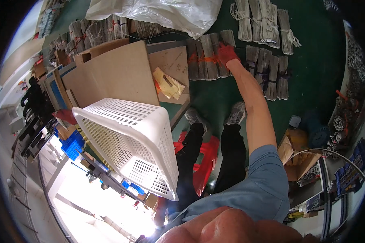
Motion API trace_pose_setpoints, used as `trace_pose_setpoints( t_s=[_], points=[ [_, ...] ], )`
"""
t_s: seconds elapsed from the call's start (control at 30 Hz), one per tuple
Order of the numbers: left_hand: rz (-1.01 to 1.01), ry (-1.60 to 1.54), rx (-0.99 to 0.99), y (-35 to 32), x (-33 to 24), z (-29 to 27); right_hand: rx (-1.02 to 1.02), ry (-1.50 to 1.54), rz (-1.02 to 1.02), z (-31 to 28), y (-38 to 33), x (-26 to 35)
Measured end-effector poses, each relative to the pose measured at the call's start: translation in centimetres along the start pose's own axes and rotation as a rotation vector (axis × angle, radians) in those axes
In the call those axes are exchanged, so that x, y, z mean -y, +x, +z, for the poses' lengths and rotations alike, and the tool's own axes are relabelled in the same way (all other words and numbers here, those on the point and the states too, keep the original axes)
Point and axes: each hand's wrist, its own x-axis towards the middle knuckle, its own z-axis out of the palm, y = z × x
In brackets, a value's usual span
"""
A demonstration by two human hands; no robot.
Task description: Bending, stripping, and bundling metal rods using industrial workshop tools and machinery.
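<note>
My right hand (228, 55), in a red glove, reaches forward and is closed around the end bundle of thin grey wires (227, 37). Beside it lie other wire bundles (207, 50) with orange ties, in a row on the green floor. A white plastic basket (123, 135) with a grid of holes is tilted on its side at my left. At its far left rim is my left hand (65, 116), also red-gloved, closed on the edge; its fingers are partly hidden. Most of my left arm is behind the basket.
More tied wire bundles (261, 22) lie ahead on the right, with a second group (270, 75) nearer. A white plastic sheet (162, 14) covers the far side. Large cardboard (113, 71) stands beyond the basket. A red stool (207, 166) is under me, and a wooden box (298, 156) stands right.
</note>
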Motion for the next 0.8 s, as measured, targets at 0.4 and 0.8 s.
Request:
trace_pose_setpoints(
  t_s=[0.4,0.8],
  points=[
    [0.25,-0.083,0.224,-10.8,-10.0,1.5,-0.383,0.426,-0.426,-24.6,-4.5,11.1],
    [0.676,-0.731,-0.458,-16.2,-17.6,-9.3,-0.606,0.493,-0.841,-59.6,-18.3,29.1]
  ],
)
